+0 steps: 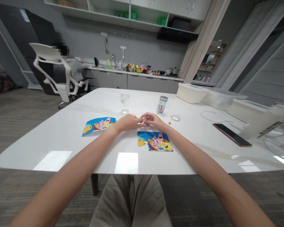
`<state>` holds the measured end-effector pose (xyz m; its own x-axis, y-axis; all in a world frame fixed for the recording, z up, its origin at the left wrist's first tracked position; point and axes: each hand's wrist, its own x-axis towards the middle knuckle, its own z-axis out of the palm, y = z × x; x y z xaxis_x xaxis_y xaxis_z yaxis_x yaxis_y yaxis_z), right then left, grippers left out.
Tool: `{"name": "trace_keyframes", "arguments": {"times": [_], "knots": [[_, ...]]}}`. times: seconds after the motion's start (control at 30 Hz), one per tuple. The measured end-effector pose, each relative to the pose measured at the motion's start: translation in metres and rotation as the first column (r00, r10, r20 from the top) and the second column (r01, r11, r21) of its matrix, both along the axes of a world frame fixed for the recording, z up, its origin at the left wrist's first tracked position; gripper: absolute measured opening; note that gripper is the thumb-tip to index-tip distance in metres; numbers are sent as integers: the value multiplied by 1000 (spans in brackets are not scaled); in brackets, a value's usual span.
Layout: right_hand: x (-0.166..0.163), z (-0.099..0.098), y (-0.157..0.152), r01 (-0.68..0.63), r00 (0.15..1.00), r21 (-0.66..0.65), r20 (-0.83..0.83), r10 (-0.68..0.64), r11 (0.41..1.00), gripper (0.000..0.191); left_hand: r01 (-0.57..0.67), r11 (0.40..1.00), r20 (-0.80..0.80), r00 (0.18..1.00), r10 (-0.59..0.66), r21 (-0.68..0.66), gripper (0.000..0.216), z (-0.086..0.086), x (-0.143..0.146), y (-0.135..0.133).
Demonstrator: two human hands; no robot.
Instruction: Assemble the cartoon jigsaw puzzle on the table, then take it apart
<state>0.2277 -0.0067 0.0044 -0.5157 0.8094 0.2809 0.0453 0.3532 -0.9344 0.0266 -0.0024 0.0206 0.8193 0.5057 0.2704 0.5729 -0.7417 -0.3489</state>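
Currently left hand (130, 122), right hand (153, 120) jointly pinch small yellowish piece (144, 121); blue rectangular jigsaw (157, 141) just nearside, long axis sideways, right nearer.

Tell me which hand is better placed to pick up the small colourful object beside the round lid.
Probably the right hand: the small colourful object and round lid lie on its side, while the left hand would have to reach past it. Both hands are close together at their fingertips.
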Motion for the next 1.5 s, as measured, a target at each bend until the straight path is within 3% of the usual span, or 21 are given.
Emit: {"name": "trace_keyframes", "arguments": {"times": [0.17,0.7,1.5], "knots": [[0,-2,1,14,1000,-7,-1,-14,1000,40,9,1000,40,999,-9,7,45,-1,-2,1],[0,-1,0,13,999,-23,-38,-13,1000,43,-48,998,-43,998,50,41,47,1,-2,0],[1,-3,1,-21,999,-20,-30,21,1000,42,-40,999,-32,999,40,-18,43,1,-1,0]]}}
